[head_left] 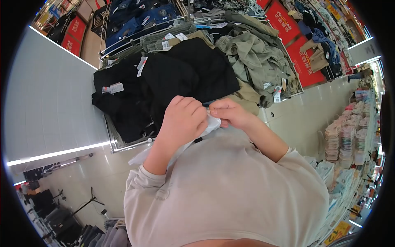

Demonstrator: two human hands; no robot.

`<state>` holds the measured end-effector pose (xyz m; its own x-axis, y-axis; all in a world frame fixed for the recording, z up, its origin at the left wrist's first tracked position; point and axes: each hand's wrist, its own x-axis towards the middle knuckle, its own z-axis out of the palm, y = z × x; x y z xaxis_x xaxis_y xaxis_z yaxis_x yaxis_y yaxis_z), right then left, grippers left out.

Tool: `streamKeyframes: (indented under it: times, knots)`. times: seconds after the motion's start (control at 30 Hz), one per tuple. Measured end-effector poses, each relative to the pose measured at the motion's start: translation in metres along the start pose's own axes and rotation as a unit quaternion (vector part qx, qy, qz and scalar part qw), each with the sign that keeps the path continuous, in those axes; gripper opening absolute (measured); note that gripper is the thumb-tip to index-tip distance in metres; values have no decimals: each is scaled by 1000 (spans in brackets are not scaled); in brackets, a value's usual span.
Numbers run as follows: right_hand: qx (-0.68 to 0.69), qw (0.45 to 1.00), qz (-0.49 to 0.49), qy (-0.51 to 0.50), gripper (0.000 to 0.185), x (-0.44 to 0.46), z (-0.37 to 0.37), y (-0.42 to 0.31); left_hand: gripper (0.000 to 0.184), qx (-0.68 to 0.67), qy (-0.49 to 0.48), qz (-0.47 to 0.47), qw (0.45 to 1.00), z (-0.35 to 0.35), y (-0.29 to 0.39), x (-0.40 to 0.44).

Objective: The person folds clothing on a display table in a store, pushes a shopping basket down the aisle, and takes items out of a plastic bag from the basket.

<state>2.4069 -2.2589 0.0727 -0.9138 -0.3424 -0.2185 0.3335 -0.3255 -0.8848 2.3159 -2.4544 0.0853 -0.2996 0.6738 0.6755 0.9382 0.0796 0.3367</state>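
Observation:
In front of my chest, both hands meet on a thin white piece of material (212,124), cloth or plastic; I cannot tell which. My left hand (186,118) is closed with its fingers curled over the upper edge. My right hand (230,113) pinches the same edge between thumb and fingers, close beside the left. The white material hangs down behind my left forearm, and part of it is hidden. Just beyond the hands, black trousers or similar dark garments (173,70) with white tags (142,66) lie heaped on a metal-framed display stand (138,145).
Grey-green garments (255,55) lie at the stand's right, folded jeans (144,18) behind. A grey-white wall or pillar (53,94) rises at left. Red sign panels (304,61) stand at right, with shelves of folded pastel goods (347,131) farther along. Dark clothing (61,224) hangs at lower left.

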Motion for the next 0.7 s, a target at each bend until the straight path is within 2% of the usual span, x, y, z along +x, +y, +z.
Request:
streamKeyframes:
  times: [0.17, 0.27, 0.33, 0.53, 0.7]
  knots:
    - [-62, 998, -11, 3, 32, -3, 9, 3, 18, -16, -21, 3, 1000, -10, 4, -3]
    - [-32, 999, 8, -9, 33, -3, 9, 4, 15, -17, -40, 1, 999, -15, 4, -5]
    - [-10, 1000, 5, 4, 31, -4, 10, 5, 17, -32, -80, -42, 995, -18, 8, -5]
    - [58, 998, -22, -6, 27, -13, 18, 14, 16, -80, -72, -67, 992, -29, 21, -11]
    - [83, 996, -39, -16, 23, -11, 19, 16, 15, -58, -90, -87, 990, -52, 28, -22]
